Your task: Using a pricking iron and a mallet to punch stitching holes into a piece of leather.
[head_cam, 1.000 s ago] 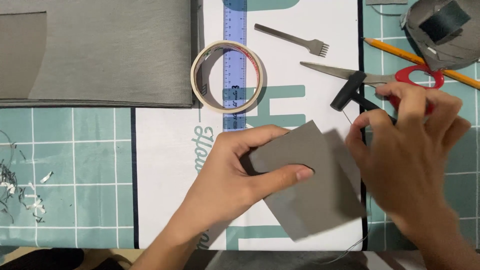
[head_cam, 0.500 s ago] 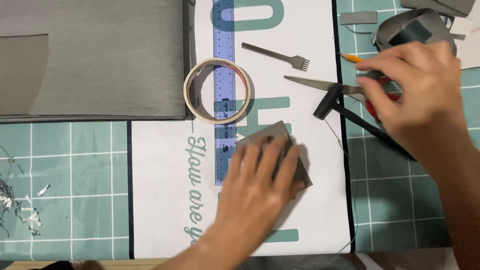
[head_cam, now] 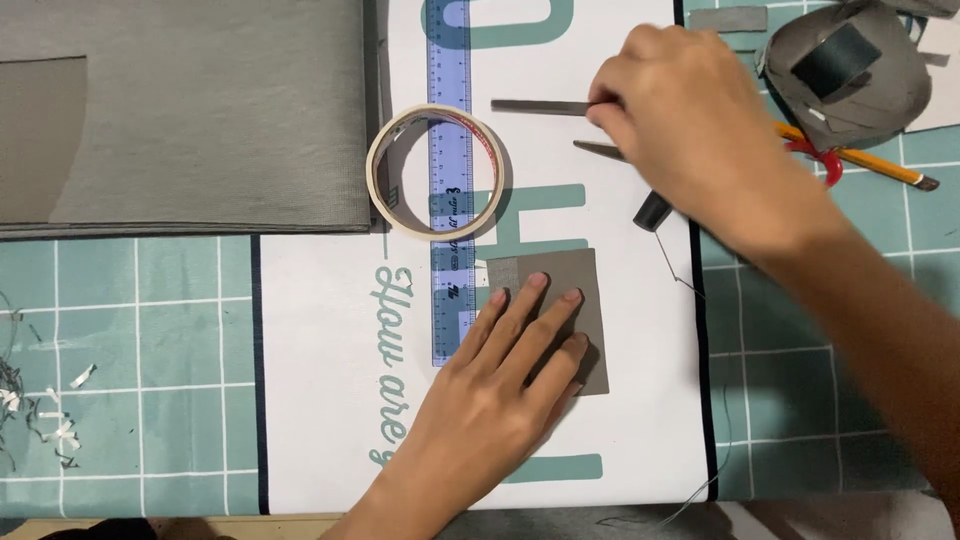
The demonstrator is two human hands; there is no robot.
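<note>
left hand [head_cam: 490,400] lies flat, fingers spread, pinning a small grey leather square [head_cam: 575,290] to the white printed mat [head_cam: 320,400]; nothing is clasped, only pressed down. right hand [head_cam: 690,130] is pinched on the handle end of a slim metal pronged punch [head_cam: 535,106], which lies up and left of the pinch. my judgement: keep the palm pressure even so the square cannot creep, and lift the tool straight, clear of the black-headed mallet [head_cam: 652,210] just below the grip. a blue transparent ruler [head_cam: 450,180] runs left of the pinned piece, a cream tape roll [head_cam: 433,172] over it. the leather looks matte and stiff, its edges straight. a grey fabric sheet [head_cam: 200,110] lies far left; a yellow pencil [head_cam: 860,160] lies right of the grip.
</note>
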